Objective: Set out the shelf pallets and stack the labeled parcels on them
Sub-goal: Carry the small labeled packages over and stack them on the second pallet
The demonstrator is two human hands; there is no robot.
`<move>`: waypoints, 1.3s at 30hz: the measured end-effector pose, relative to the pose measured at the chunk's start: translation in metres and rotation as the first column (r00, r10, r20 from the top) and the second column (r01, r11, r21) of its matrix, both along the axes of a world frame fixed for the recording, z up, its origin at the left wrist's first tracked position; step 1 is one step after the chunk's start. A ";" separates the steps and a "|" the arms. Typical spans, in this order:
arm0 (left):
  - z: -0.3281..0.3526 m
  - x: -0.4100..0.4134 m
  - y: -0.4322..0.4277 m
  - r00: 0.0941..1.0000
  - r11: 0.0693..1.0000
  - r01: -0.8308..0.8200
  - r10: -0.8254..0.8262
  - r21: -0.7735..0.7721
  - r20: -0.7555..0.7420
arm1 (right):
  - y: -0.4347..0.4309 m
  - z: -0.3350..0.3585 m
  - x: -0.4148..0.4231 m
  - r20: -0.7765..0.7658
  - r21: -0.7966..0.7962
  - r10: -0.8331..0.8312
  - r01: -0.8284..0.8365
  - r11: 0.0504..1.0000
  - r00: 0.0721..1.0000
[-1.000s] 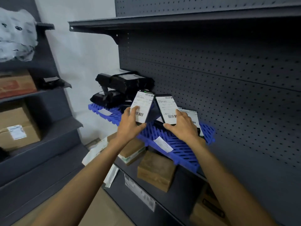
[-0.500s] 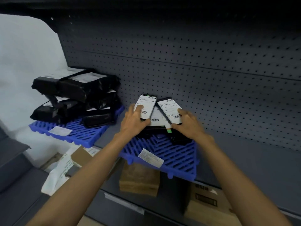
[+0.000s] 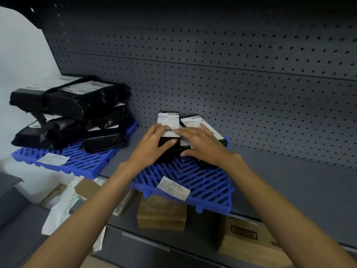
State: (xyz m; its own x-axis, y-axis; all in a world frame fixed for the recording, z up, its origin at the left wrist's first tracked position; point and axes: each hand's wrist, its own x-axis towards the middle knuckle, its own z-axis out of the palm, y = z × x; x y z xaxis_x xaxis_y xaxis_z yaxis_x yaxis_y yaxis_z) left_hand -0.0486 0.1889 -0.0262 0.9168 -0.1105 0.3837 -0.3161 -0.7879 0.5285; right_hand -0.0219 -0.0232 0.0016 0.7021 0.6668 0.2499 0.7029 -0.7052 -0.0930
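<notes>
Since half a second ago the two hands have closed in on each other, and the right one's fingers now reach across onto the left parcel as well. From my screen I see that parcel, a small black box with a white barcode label, lying beside the right parcel at the back of the near blue pallet, just in front of the pegboard. My left hand grips the left parcel, fingers over its top and thumb against its dark front face. My right hand lies released, straight fingers spread and pressing down on both labels. A white sticker sits on the pallet's front edge. This pallet rests on the grey shelf, overhanging its lip. Further left on the same shelf, a second blue pallet carries a pile of black bags with labels. Below the shelf stand cardboard boxes
</notes>
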 end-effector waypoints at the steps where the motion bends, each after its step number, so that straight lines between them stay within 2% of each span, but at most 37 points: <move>1: -0.001 -0.002 0.001 0.999 0.999 0.036 -0.036 0.007 0.011 | 0.001 0.000 0.002 -0.001 -0.013 -0.005 0.005 1.000 1.000; 11: -0.012 0.003 -0.004 0.985 0.984 0.172 -0.171 0.045 -0.023 | 0.000 0.002 0.016 0.050 -0.065 -0.031 0.034 0.997 0.998; 16: -0.018 0.009 0.001 0.974 0.974 0.226 -0.225 -0.033 0.020 | 0.006 0.004 0.011 0.070 -0.092 -0.032 0.038 0.995 0.997; 39: -0.021 0.025 0.081 0.900 0.899 0.433 -0.436 -0.060 -0.034 | 0.072 -0.012 -0.022 -0.043 0.136 -0.157 0.162 0.977 0.987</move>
State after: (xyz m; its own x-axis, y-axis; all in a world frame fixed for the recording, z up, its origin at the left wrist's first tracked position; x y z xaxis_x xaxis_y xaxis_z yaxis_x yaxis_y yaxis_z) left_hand -0.0235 0.2695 -0.0470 0.7988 -0.4835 0.3579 -0.5954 -0.5501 0.5856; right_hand -0.0437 0.0486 -0.0105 0.8055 0.5062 0.3079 0.5777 -0.7866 -0.2180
